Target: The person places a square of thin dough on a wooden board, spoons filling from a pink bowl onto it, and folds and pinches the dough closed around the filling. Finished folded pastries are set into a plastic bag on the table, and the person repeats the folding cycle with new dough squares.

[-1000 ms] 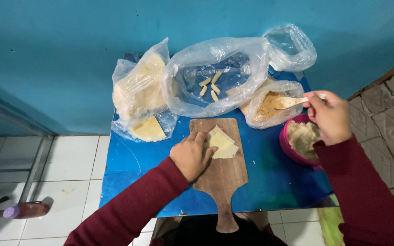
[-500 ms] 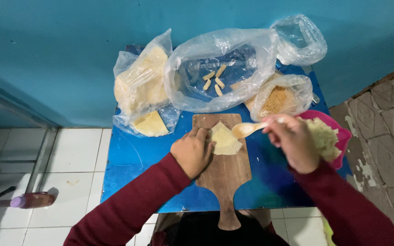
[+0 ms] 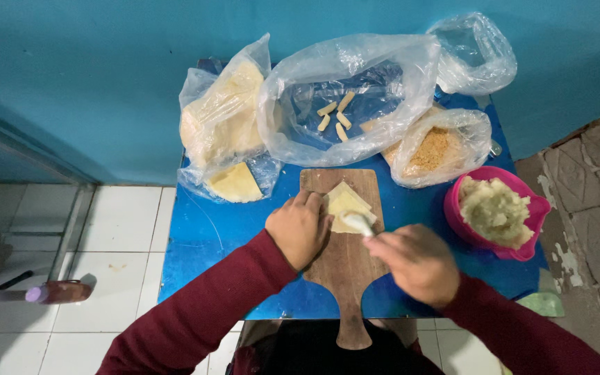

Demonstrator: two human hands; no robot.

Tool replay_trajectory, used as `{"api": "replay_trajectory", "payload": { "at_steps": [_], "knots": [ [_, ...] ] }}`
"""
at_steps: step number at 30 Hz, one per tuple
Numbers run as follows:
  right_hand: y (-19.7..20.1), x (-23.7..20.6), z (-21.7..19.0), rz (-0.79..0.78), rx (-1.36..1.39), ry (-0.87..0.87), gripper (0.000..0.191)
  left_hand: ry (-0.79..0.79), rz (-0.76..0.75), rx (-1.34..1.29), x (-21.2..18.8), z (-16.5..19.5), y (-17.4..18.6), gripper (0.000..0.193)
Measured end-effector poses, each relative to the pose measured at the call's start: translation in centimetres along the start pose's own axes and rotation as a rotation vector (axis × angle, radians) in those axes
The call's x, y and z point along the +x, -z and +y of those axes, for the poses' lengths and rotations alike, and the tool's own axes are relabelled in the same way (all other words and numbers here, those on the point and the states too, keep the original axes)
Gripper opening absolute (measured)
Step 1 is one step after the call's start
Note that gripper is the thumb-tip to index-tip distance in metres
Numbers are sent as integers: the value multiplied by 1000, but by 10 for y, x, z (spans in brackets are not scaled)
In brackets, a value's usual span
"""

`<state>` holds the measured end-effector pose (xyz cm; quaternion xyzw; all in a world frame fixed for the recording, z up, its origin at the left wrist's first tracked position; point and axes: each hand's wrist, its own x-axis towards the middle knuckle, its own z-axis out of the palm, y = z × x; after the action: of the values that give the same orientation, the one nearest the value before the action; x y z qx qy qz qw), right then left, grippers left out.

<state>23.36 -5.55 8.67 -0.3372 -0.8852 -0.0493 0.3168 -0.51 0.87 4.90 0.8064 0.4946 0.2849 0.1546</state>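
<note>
Two hands work over one wooden board (image 3: 347, 264) at the centre of a blue desk (image 3: 203, 236); the left hand (image 3: 298, 228) lies curled on the board's left edge, its fingertips pressing the left corner of a pale square wrapper (image 3: 345, 205), grip closed down on nothing but that edge; the right hand (image 3: 418, 262), lower right of centre, has its grip closed around one spoon (image 3: 360, 223), whose pale, loaded tip touches the lower right part of the wrapper; so the wrapper lies just above and between the two hands, flat on the upper half of the board.

Four plastic bags sit along the top of the desk; the one at upper left (image 3: 225, 118) holds a stack of pale wrappers, with one more wrapper sheet (image 3: 234, 184) showing under its lower fold; the large clear one at upper centre (image 3: 355, 97) holds four small rolled sticks (image 3: 336, 117); the one right of centre (image 3: 439, 149) holds orange-brown crumbs; the one at the upper right corner (image 3: 473, 55) is clear, and its contents cannot be told.

One pink bowl (image 3: 526, 239) stands at the right edge of the desk, near the right hand but apart from it, heaped with pale mash (image 3: 494, 210); white floor tiles (image 3: 105, 229) fill the left of the frame.
</note>
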Motion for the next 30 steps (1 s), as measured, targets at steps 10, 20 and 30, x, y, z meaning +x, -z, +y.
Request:
{"api": "replay_trajectory", "payload": {
  "at_steps": [10,20,30],
  "knots": [
    [38,19,62,91,-607,-479,16,-122,106,-21,-1,1,-2,20],
    [-26,24,22,-194,-129,-485,22,-110,40,-289,1,8,-11,21],
    [-39,21,29,-175,252,-789,14,-175,26,-381,1,8,-10,25]
  ]
}}
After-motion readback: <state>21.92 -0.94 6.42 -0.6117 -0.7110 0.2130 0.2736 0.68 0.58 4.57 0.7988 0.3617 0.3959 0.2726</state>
